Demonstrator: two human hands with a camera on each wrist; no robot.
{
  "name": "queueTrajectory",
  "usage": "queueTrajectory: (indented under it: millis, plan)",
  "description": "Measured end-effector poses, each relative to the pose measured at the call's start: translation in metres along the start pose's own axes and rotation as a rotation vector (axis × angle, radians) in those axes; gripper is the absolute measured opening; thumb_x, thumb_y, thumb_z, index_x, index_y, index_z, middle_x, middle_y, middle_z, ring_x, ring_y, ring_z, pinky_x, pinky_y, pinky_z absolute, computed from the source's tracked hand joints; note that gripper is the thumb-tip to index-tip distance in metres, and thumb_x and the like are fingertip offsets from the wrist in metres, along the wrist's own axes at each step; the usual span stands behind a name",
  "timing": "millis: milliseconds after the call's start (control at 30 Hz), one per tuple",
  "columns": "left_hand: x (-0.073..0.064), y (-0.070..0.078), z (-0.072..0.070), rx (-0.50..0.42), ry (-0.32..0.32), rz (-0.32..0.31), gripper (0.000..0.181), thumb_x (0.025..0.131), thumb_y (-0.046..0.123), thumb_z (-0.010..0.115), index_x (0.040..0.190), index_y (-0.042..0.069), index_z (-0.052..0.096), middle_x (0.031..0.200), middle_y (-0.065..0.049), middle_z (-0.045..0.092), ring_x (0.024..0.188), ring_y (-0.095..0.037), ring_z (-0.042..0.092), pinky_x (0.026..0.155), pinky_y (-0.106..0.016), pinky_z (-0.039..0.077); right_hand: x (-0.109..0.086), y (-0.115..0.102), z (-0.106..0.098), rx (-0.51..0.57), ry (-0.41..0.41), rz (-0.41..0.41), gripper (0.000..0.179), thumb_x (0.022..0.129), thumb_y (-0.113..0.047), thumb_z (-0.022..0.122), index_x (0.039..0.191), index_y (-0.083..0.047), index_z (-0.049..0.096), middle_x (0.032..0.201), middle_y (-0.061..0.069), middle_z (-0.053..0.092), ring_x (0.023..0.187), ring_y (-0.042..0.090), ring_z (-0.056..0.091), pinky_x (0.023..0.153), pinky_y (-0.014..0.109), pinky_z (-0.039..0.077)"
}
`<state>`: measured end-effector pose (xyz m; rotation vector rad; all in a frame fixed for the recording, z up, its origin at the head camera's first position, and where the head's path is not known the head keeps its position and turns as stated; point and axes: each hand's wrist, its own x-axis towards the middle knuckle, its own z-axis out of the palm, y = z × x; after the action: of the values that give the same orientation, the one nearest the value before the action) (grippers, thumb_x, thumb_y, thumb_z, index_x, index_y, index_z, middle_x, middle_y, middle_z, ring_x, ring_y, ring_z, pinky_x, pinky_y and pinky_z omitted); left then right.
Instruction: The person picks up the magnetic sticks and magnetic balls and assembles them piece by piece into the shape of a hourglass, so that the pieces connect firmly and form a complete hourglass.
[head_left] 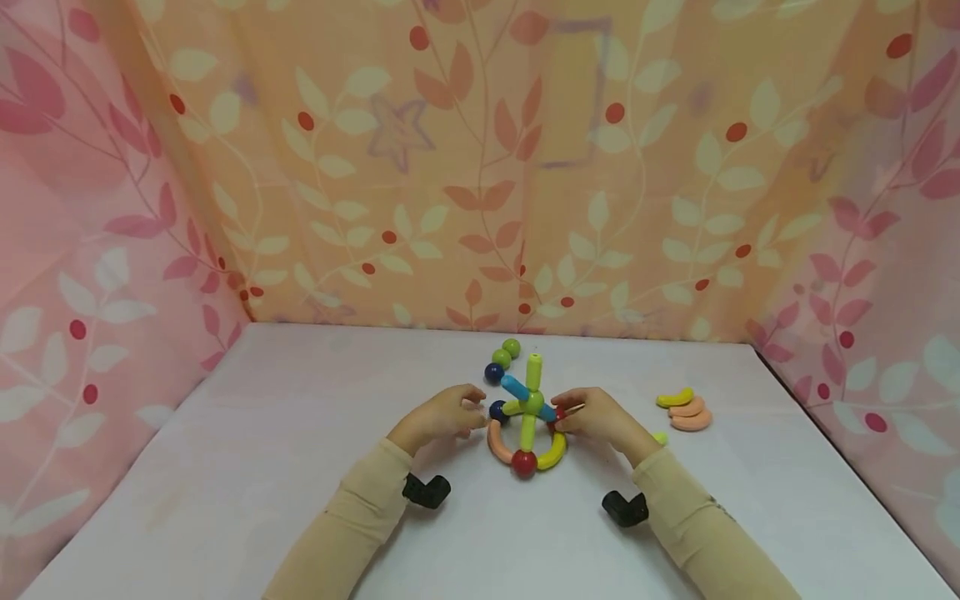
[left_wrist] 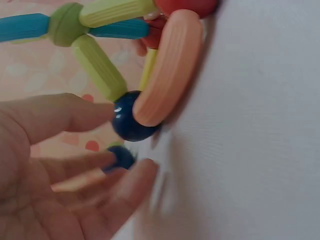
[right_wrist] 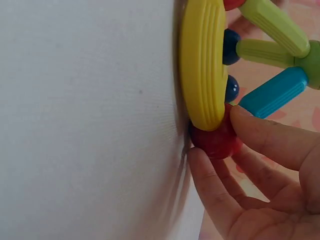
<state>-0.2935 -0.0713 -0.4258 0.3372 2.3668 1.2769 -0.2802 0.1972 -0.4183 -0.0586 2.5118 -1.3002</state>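
Note:
A frame of magnetic sticks and balls stands on the white table. Its green centre ball (head_left: 533,402) joins lime and blue sticks, and one lime stick (head_left: 534,372) points up. At the base, a peach curved stick (left_wrist: 172,70) and a yellow curved stick (right_wrist: 202,65) run from the front red ball (head_left: 524,464). My right hand (head_left: 600,417) pinches the right-hand red ball (right_wrist: 215,145) between thumb and fingers. With fingers spread, my left hand (head_left: 450,414) is at the dark blue ball (left_wrist: 132,122) on the left, thumb tip right at its side.
Behind the frame lie two loose green balls (head_left: 512,347) and a loose dark blue ball (head_left: 493,372). To the right are a yellow curved stick (head_left: 675,398) and peach curved sticks (head_left: 691,418). A lime piece (head_left: 660,438) shows partly behind the right forearm. Patterned cloth (head_left: 480,167) hangs around the table.

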Motion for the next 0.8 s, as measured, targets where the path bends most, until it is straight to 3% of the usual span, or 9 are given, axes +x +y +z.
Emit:
queueTrajectory:
  millis: [133,233,500,667,800]
  plan:
    - [0.006,-0.005,0.005,-0.024,0.003,0.025,0.057,0.089,0.019,0.072,0.142,0.01,0.052,0.147,-0.017,0.051,0.095,-0.019,0.067,0.091,-0.036,0.055,0.006,-0.001,0.0,0.009,0.017,0.026,0.038,0.087,-0.007,0.073,0.123,0.002,0.066,0.122,0.017,0.068,0.098,0.019,0.065,0.088,0.029,0.058]
    - [0.01,-0.008,0.009,-0.054,0.014,0.022,0.051,0.09,0.018,0.071,0.137,0.007,0.056,0.139,-0.018,0.057,0.095,-0.018,0.067,0.09,-0.036,0.056,0.011,-0.001,0.0,-0.003,0.042,0.037,0.035,0.088,-0.01,0.073,0.121,0.001,0.068,0.117,0.015,0.071,0.098,0.019,0.065,0.09,0.03,0.058]
    - [0.01,-0.008,0.01,-0.085,0.081,-0.006,0.029,0.089,0.014,0.073,0.112,0.002,0.06,0.114,-0.012,0.066,0.083,-0.015,0.066,0.075,-0.027,0.056,0.018,0.0,0.0,-0.07,0.086,-0.006,0.033,0.088,-0.016,0.075,0.118,-0.004,0.071,0.115,0.011,0.071,0.099,0.02,0.062,0.089,0.032,0.057]
    - [0.011,-0.009,0.008,-0.067,0.072,0.074,0.042,0.086,0.013,0.074,0.125,0.006,0.062,0.121,-0.012,0.064,0.099,-0.02,0.066,0.081,-0.032,0.057,0.008,0.012,-0.018,0.008,0.132,0.022,0.034,0.088,-0.021,0.076,0.118,-0.007,0.071,0.118,0.009,0.071,0.104,0.021,0.063,0.094,0.036,0.056]
    - [0.012,-0.011,0.007,-0.036,0.064,0.104,0.039,0.085,0.014,0.076,0.123,0.011,0.067,0.123,-0.01,0.066,0.113,-0.023,0.063,0.089,-0.035,0.054,-0.006,0.027,-0.041,0.024,0.153,0.038,0.036,0.088,-0.029,0.076,0.118,-0.01,0.072,0.117,0.006,0.072,0.107,0.02,0.062,0.096,0.035,0.053]
